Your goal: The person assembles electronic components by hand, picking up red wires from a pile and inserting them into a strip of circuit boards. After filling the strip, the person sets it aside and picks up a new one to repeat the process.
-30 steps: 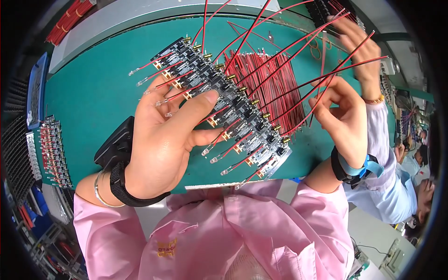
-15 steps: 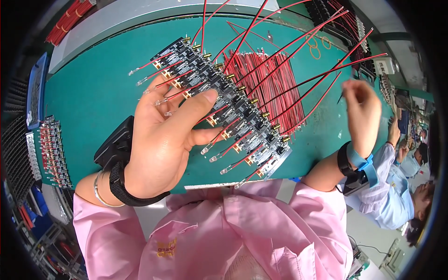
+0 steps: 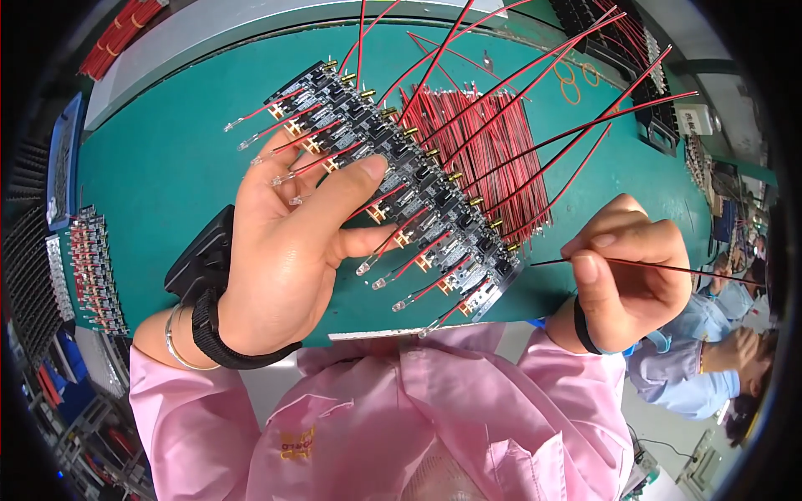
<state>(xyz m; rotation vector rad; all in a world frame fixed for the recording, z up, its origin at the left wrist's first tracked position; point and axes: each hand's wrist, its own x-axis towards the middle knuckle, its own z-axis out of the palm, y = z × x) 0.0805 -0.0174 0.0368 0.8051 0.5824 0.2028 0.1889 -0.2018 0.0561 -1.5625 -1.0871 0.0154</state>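
- Two hands of mine are busy: my left hand (image 3: 288, 225) holds a circuit-board panel (image 3: 420, 182), my right hand (image 3: 628, 271) a single red-and-black wire (image 3: 547, 263).
- The panel lies to the left of my right-hand pinch, above the green mat (image 3: 167, 184), its long axis slanting from upper left down to lower right.
- My right hand is nearer the panel's lower right end; the wire's tip points left at that corner, just beside it and, as far as I can tell, not touching.
- The wire's own axis runs almost level, sloping slightly down to the right behind my fingers, so it crosses the panel's slant at an angle.
- My right thumb and forefinger are pinched closed on the wire, leaving a short length free ahead of them.
- My left thumb presses the panel's upper face near its middle, fingers underneath, among the clear LEDs (image 3: 399, 306) along the lower left edge.
- Brass-coloured terminals (image 3: 454, 177) line the opposite edge, with long wires (image 3: 591, 125) fanning out above the loose wire bundle (image 3: 493, 159).
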